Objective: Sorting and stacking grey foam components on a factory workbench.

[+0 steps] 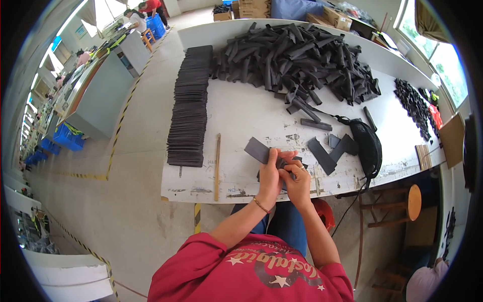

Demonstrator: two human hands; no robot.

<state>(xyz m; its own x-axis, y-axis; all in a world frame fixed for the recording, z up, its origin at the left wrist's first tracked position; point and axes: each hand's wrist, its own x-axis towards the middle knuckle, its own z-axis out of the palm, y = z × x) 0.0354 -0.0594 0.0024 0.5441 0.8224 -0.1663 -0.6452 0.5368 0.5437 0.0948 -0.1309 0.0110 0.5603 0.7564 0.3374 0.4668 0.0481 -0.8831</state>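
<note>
Near the front edge of the white table, both my hands are closed on a dark grey fabric piece [257, 150]. One flat end of it juts out to the upper left of my left hand [270, 173], whose thumb presses on it. My right hand [297, 177] pinches the other part close beside, with fingers bent; the fold between the hands is partly hidden. Some dark material lies beneath my hands, mostly covered. To the right rest flat dark pieces [323, 156], some overlapping, next to a black pouch [367, 148] with a strap.
A heap of dark curled strips [297, 58] covers the table's far side. At left stands a long row of stacked dark pieces [188, 108], with a wooden stick [218, 167] beside it. Small dark pieces [413, 103] lie far right; a wooden stool [413, 202] stands below.
</note>
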